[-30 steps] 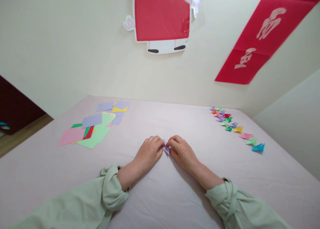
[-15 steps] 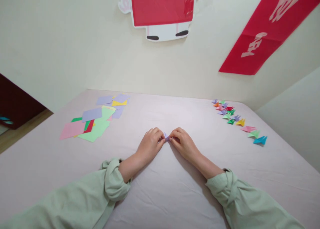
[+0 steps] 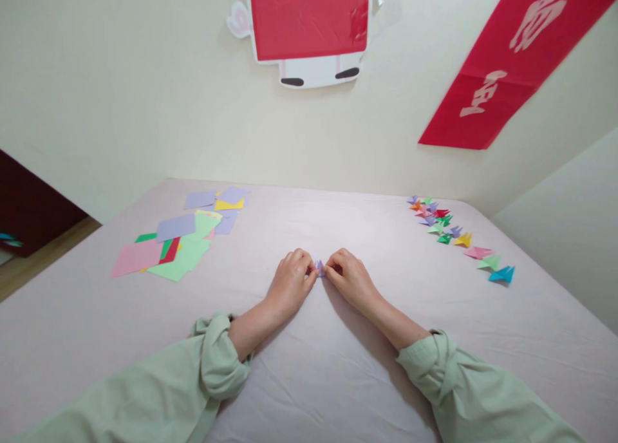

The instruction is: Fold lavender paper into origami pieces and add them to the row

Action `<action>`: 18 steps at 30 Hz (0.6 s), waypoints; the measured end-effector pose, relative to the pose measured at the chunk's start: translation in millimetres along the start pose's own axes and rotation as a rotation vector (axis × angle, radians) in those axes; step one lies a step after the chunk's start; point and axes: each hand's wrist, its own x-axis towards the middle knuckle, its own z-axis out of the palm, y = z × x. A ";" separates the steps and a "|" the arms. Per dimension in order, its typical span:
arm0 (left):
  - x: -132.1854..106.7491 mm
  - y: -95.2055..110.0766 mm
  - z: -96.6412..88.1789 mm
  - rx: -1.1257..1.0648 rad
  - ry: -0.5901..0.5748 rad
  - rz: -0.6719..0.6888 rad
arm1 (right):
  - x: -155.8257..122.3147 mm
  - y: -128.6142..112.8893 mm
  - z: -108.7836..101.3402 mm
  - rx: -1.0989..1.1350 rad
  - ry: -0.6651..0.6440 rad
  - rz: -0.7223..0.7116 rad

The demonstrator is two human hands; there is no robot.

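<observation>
A small folded piece of purple paper (image 3: 319,268) is pinched between my two hands over the middle of the table. My left hand (image 3: 292,275) grips its left side between thumb and fingertips. On the other side, my right hand (image 3: 350,277) holds it the same way, the remaining fingers curled. Two pointed tips of the paper stick up between the fingertips; its lower part is partly hidden by them.
Loose coloured paper sheets (image 3: 186,256) lie spread at the left. A row of small folded paper figures (image 3: 477,253) runs along the right side. The pale cloth-covered table (image 3: 309,378) meets a wall with a red banner (image 3: 476,82) at the back.
The purple paper has turned slightly between my fingers and shows more of its folded front. My hands have hardly moved; the camera view has tilted up a little.
</observation>
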 end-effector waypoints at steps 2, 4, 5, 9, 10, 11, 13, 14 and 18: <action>0.3 -0.6 0.4 -0.007 -0.005 0.005 | 1.0 -1.3 0.2 0.014 -0.004 0.016; 0.5 -1.9 1.4 -0.012 0.000 0.012 | 2.1 -2.1 1.2 0.024 -0.001 0.031; 0.6 -2.6 2.1 -0.013 0.003 0.016 | 2.6 -2.4 1.9 0.023 0.002 0.037; 0.2 -4.5 4.6 -0.011 0.014 0.023 | 3.3 -4.3 4.5 -0.024 0.014 0.044; -0.1 -4.3 4.9 -0.014 0.017 0.023 | 3.2 -4.9 5.0 -0.042 0.018 0.044; -0.5 -3.9 4.9 -0.019 0.019 0.021 | 2.9 -5.4 5.3 -0.061 0.023 0.044; -1.3 -2.5 4.3 -0.029 0.019 0.019 | 2.2 -6.2 5.5 -0.096 0.027 0.042; -1.7 -1.5 3.7 -0.031 0.021 0.018 | 1.9 -6.6 5.5 -0.111 0.027 0.040; -2.9 2.1 1.4 -0.023 0.022 0.018 | 1.6 -7.4 4.8 -0.149 0.030 0.029</action>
